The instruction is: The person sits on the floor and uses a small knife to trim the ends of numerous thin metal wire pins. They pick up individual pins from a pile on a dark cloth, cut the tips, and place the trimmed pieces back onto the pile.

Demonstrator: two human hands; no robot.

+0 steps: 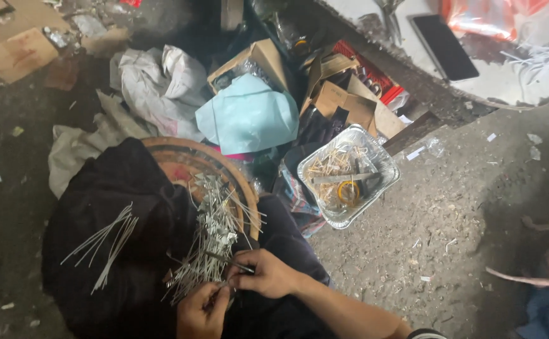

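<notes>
Your left hand (202, 312), nearest the lens at the bottom edge, is curled around the lower ends of a dense bundle of thin white wicks with small metal tabs (210, 242); whether the fingers are fully clenched cannot be told, since the bundle hides them. Your right hand (267, 274), just right of the left hand and touching the same bundle, pinches a slim dark tool (227, 260) whose tip lies among the wicks. Take the bundle as landmark: it fans upward from both hands across your dark-clothed lap (130, 251) and overlaps the rim of a round wooden tray with a reddish centre (183, 160) directly above it. Left of the bundle, well apart, a loose spray of white wicks (108, 242) lies on the dark cloth. Up and to the right of the bundle stands a rectangular crinkled foil tray (384, 163) holding pale sticks and a yellow ring-shaped roll (348, 191). Above the bundle, beyond the wooden tray, rests a folded pale-blue sheet (246, 116), with crumpled white cloth (158, 85) to its left and open brown cardboard boxes (343, 100) to its right. Far up and to the right of the bundle, a flat black phone (444, 47) lies on a grey tabletop (513, 81).
</notes>
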